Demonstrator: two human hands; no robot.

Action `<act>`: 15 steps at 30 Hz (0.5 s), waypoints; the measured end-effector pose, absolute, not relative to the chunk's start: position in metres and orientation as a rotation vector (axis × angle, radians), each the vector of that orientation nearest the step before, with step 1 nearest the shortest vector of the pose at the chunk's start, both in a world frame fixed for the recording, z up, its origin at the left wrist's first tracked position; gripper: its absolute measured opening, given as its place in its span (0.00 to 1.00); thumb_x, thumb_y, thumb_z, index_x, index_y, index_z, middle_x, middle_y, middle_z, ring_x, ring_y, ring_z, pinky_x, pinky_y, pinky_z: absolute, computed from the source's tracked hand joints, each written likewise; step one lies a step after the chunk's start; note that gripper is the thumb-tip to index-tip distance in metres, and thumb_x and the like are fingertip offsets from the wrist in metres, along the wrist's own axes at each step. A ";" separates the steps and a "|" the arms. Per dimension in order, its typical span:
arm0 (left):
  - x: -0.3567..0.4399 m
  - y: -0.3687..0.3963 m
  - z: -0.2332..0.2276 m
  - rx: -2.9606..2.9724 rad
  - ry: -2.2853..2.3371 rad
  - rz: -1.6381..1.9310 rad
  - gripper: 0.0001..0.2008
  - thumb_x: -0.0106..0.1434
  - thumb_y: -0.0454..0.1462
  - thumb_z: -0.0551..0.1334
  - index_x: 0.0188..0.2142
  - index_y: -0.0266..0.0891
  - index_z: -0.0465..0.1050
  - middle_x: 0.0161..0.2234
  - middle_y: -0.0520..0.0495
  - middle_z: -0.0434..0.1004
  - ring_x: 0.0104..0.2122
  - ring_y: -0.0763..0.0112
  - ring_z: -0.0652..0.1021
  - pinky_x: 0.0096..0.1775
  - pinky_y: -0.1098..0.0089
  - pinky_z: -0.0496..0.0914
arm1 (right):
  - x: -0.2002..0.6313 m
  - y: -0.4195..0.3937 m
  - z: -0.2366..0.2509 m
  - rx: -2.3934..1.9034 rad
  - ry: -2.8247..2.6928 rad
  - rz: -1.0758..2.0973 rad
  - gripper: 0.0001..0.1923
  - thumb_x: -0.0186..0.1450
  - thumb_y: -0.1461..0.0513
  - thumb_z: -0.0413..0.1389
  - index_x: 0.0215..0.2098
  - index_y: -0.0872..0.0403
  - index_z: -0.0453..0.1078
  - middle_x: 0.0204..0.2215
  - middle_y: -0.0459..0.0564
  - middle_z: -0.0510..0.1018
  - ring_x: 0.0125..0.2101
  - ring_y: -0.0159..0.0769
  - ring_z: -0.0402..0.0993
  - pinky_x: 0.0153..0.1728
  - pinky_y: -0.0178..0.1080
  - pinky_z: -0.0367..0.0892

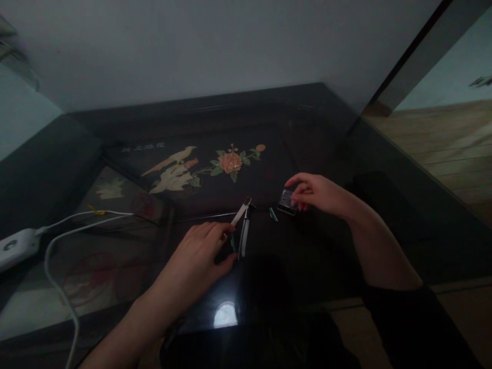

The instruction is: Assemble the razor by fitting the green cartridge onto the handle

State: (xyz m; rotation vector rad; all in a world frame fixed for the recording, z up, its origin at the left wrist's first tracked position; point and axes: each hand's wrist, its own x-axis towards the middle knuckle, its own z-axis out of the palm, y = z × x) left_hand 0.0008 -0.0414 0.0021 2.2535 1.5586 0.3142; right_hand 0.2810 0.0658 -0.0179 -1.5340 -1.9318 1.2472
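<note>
The folding-looking tool [239, 225] is lying at the left hand [209, 245], its two slender pale strips meeting in a narrow V near the far end. One strip is slanting from the left fingertips away and to the right; the other is running almost straight along the near-far line, leaning slightly left at its near end. The joined tip is pointing away from the person, and the open side is facing back toward them. The tool is sitting between the hands, much closer to the left.

The left hand is curving part-open, its fingers meeting the slanted strip's near end and its thumb spreading apart below; how firmly it is gripping, I cannot tell. A thin green edge is showing between them. The right hand [313, 193] is loosely curling, its fingertips meeting a small clear box [285, 208]; whether they are gripping it, I cannot tell. A small green-and-white piece [273, 214] is lying just left of that box on the dark glossy surface [315, 246].
</note>
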 end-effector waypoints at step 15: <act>0.017 0.001 -0.003 1.308 1.045 0.773 0.18 0.51 0.29 0.68 0.42 0.35 0.69 0.29 0.54 0.76 0.31 0.77 0.77 0.36 0.76 0.70 | 0.230 0.026 -0.001 -1.101 -2.102 0.781 0.11 0.64 0.67 0.59 0.45 0.54 0.73 0.38 0.48 0.76 0.32 0.32 0.73 0.34 0.35 0.69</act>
